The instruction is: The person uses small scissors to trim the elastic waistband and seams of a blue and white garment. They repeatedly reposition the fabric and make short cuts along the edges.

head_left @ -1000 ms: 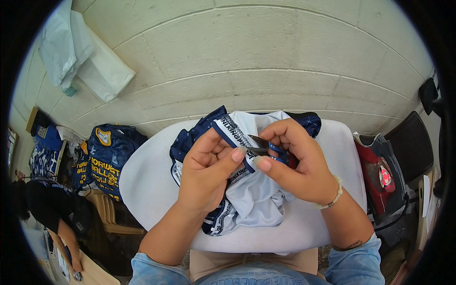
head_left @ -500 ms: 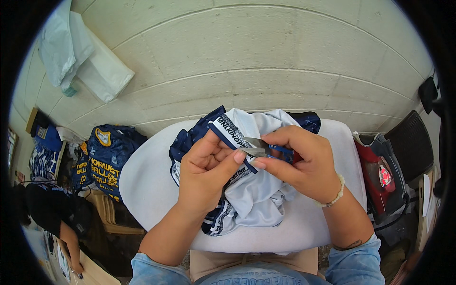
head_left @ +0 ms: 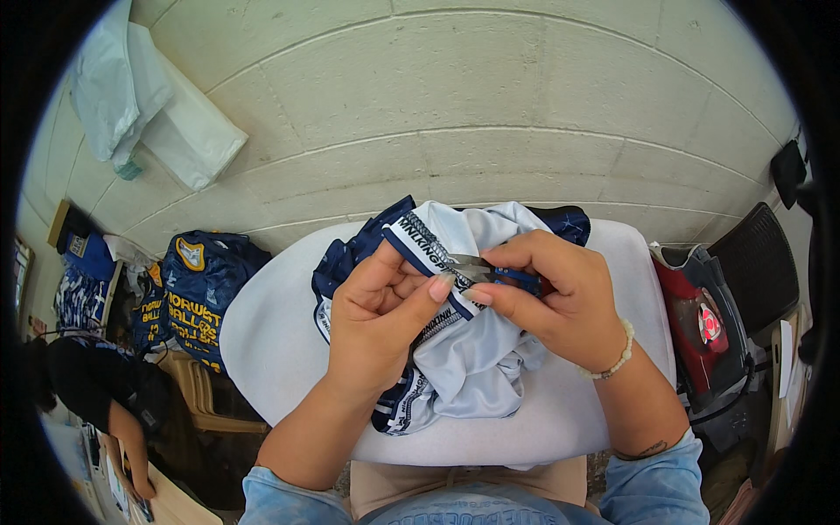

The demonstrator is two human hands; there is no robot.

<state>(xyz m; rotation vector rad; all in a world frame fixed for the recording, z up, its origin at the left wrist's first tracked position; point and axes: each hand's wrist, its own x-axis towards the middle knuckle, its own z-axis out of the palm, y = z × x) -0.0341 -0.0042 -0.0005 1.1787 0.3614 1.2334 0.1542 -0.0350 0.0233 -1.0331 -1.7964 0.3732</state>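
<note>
A white garment [head_left: 477,376] with navy trim and a lettered seam band lies bunched over a white rounded tabletop [head_left: 280,324]. My left hand [head_left: 376,319] pinches the navy-edged band between thumb and fingers, holding it up off the pile. In my right hand [head_left: 560,284] are small thread snips [head_left: 472,265] with a blue handle, gripped between thumb and forefinger. Their grey blades point left and lie against the lettered seam, close to my left thumb tip. The blades look nearly together. My right palm hides part of the handle.
Dark blue jerseys [head_left: 206,289] with yellow lettering hang at the left, above a tan plastic stool [head_left: 206,394]. A person in black [head_left: 109,381] works at the lower left. A red and grey bag [head_left: 700,324] stands at the right, near a black chair [head_left: 744,262]. A block wall [head_left: 472,96] rises behind.
The snips' blades, spread apart over the seam before, have come together. My hands stay in nearly the same place. The other person's arm has shifted slightly at the lower left.
</note>
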